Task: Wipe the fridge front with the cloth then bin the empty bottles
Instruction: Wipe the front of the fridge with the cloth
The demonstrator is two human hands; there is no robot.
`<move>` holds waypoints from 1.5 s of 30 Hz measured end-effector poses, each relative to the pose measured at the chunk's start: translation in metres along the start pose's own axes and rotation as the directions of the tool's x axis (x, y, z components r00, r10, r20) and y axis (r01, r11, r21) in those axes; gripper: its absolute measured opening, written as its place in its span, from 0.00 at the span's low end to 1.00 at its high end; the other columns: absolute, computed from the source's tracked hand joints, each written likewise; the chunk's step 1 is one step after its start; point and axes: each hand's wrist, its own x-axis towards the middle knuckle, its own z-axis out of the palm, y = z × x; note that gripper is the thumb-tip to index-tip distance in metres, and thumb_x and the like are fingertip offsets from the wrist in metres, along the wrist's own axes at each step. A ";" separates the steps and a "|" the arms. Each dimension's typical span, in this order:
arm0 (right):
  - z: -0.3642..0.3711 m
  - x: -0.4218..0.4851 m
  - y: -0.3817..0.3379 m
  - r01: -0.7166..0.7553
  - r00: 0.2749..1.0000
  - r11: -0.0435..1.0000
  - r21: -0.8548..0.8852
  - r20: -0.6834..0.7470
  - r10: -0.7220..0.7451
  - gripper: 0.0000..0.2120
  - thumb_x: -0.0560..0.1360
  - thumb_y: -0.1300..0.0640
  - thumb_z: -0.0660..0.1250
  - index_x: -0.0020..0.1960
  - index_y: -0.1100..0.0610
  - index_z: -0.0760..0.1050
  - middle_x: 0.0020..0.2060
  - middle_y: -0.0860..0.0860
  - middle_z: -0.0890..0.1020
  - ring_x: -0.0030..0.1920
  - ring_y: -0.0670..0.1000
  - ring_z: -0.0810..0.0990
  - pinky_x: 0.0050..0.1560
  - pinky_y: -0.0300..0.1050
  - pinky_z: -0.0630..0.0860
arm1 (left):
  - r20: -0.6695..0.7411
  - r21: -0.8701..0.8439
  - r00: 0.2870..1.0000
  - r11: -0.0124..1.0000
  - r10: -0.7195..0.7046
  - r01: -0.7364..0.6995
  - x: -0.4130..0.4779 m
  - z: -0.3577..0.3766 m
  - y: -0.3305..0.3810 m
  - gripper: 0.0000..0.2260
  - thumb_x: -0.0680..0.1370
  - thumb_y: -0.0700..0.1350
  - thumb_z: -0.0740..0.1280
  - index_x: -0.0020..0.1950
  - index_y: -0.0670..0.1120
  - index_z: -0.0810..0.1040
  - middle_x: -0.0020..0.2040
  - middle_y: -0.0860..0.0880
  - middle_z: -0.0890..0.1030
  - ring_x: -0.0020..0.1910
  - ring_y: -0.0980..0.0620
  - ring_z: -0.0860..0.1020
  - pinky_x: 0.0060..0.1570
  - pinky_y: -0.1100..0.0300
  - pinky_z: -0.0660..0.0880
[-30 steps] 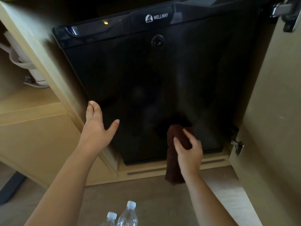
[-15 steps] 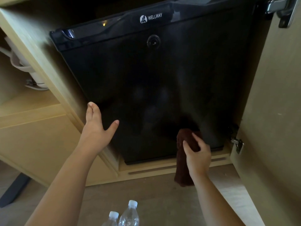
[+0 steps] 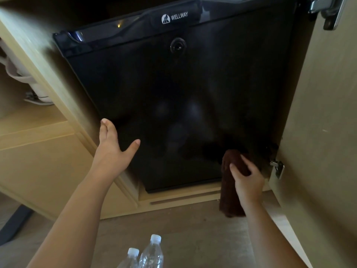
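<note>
A black mini fridge (image 3: 173, 89) with a white WELLWAY logo sits inside a light wooden cabinet. My right hand (image 3: 248, 179) grips a dark brown cloth (image 3: 230, 192) and presses its top against the fridge door's lower right corner; the rest of the cloth hangs down over the cabinet base. My left hand (image 3: 112, 149) is open with fingers spread, resting by the fridge's lower left edge and the cabinet frame. Two clear plastic bottles (image 3: 148, 254) with white caps stand on the floor at the bottom of the view.
The open cabinet door (image 3: 326, 132) stands at the right, with metal hinges (image 3: 278, 168) at its inner edge. A shelf on the left holds a white kettle-like object (image 3: 36, 89). A dark furniture leg (image 3: 15, 223) crosses the floor at lower left.
My right hand has slid the cloth rightward along the bottom of the fridge door, toward the lower right corner. My left hand has stayed in place.
</note>
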 end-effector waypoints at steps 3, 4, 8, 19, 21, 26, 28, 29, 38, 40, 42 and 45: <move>0.003 -0.003 -0.004 0.033 0.999 0.998 -0.061 0.007 -0.032 0.20 0.73 0.53 0.68 0.64 0.49 0.72 0.59 0.54 0.75 0.57 0.51 0.73 0.53 0.42 0.69 | 0.003 -0.027 1.000 0.999 0.022 -0.022 -0.001 0.000 -0.004 0.40 0.76 0.52 0.64 0.75 0.47 0.37 0.77 0.49 0.42 0.74 0.50 0.50 0.67 0.56 0.57; 0.007 -0.002 -0.012 0.065 0.998 0.997 -0.036 -0.015 -0.065 0.20 0.73 0.53 0.68 0.64 0.49 0.72 0.59 0.54 0.75 0.56 0.48 0.72 0.53 0.40 0.68 | 0.002 -0.037 1.000 0.999 0.029 -0.029 -0.001 0.000 -0.006 0.40 0.76 0.52 0.64 0.75 0.47 0.37 0.77 0.50 0.42 0.74 0.51 0.49 0.67 0.57 0.57; 0.028 -0.005 -0.069 0.196 0.979 0.969 0.151 -0.092 -0.183 0.21 0.72 0.52 0.68 0.64 0.47 0.71 0.57 0.48 0.75 0.52 0.38 0.72 0.51 0.27 0.67 | 0.007 -0.075 0.998 0.995 0.066 -0.066 0.000 0.001 -0.015 0.40 0.76 0.50 0.64 0.75 0.49 0.37 0.77 0.52 0.41 0.74 0.55 0.48 0.63 0.64 0.54; 0.120 -0.092 -0.044 0.156 0.976 0.988 0.000 0.153 -0.154 0.20 0.71 0.57 0.70 0.62 0.49 0.73 0.51 0.48 0.70 0.46 0.41 0.73 0.39 0.21 0.69 | 0.072 -0.262 0.976 0.948 0.204 -0.179 0.007 -0.012 -0.052 0.36 0.78 0.45 0.64 0.74 0.58 0.40 0.76 0.57 0.50 0.71 0.57 0.60 0.64 0.63 0.60; 0.120 -0.097 -0.041 0.134 0.976 0.990 -0.042 0.178 -0.125 0.19 0.72 0.56 0.70 0.62 0.50 0.74 0.52 0.48 0.71 0.44 0.39 0.73 0.37 0.22 0.69 | 0.075 -0.270 0.971 0.942 0.227 -0.199 0.008 -0.012 -0.056 0.36 0.78 0.45 0.63 0.74 0.60 0.40 0.76 0.57 0.51 0.71 0.57 0.61 0.66 0.61 0.61; 0.101 -0.062 -0.072 0.208 0.974 0.972 0.108 -0.109 -0.196 0.20 0.71 0.58 0.70 0.62 0.50 0.74 0.51 0.49 0.72 0.44 0.29 0.72 0.44 0.17 0.63 | 0.110 -0.384 0.958 0.901 0.264 -0.204 0.012 -0.010 -0.066 0.36 0.78 0.44 0.63 0.68 0.70 0.39 0.74 0.62 0.54 0.70 0.59 0.61 0.69 0.51 0.62; 0.095 -0.053 -0.074 0.214 0.971 0.969 0.127 -0.140 -0.196 0.20 0.72 0.56 0.70 0.62 0.49 0.73 0.52 0.46 0.72 0.45 0.28 0.72 0.46 0.19 0.65 | 0.116 -0.399 0.953 0.892 0.280 -0.213 0.013 -0.010 -0.070 0.36 0.78 0.44 0.63 0.66 0.72 0.39 0.72 0.65 0.53 0.70 0.59 0.62 0.69 0.52 0.62; 0.097 -0.054 -0.069 0.203 0.971 0.971 0.127 -0.151 -0.183 0.20 0.72 0.55 0.69 0.63 0.48 0.73 0.53 0.46 0.73 0.46 0.30 0.72 0.46 0.20 0.65 | 0.118 -0.401 0.951 0.890 0.287 -0.219 0.014 -0.010 -0.071 0.36 0.78 0.45 0.63 0.66 0.73 0.40 0.71 0.65 0.53 0.69 0.59 0.62 0.69 0.52 0.63; 0.118 -0.083 -0.013 -0.010 0.999 0.997 0.077 -0.042 0.013 0.19 0.72 0.54 0.69 0.62 0.48 0.74 0.56 0.51 0.77 0.56 0.49 0.75 0.52 0.38 0.69 | 0.158 -0.385 0.944 0.898 0.291 -0.213 0.014 -0.012 -0.078 0.35 0.78 0.45 0.62 0.67 0.70 0.40 0.74 0.59 0.57 0.70 0.59 0.61 0.69 0.54 0.61; 0.116 -0.074 -0.029 0.070 0.991 0.993 0.100 -0.124 -0.057 0.19 0.71 0.55 0.70 0.62 0.50 0.75 0.56 0.52 0.77 0.56 0.47 0.75 0.54 0.36 0.70 | 0.174 -0.368 0.942 0.906 0.286 -0.207 0.012 -0.012 -0.081 0.34 0.78 0.45 0.62 0.68 0.69 0.41 0.74 0.58 0.57 0.71 0.58 0.61 0.69 0.56 0.61; 0.113 -0.061 -0.049 0.133 0.965 0.979 0.154 -0.247 -0.092 0.20 0.71 0.56 0.71 0.62 0.51 0.75 0.57 0.52 0.78 0.58 0.47 0.75 0.60 0.40 0.70 | 0.185 -0.367 0.943 0.910 0.276 -0.194 0.010 -0.013 -0.082 0.33 0.78 0.46 0.62 0.69 0.69 0.43 0.74 0.58 0.58 0.71 0.59 0.60 0.69 0.56 0.60; 0.106 -0.053 -0.063 0.157 0.949 0.971 0.181 -0.301 -0.098 0.19 0.72 0.54 0.69 0.63 0.49 0.73 0.60 0.48 0.76 0.59 0.45 0.73 0.62 0.41 0.69 | 0.211 -0.343 0.942 0.922 0.260 -0.178 0.008 -0.016 -0.083 0.32 0.78 0.46 0.62 0.71 0.66 0.44 0.74 0.57 0.59 0.71 0.60 0.58 0.67 0.62 0.57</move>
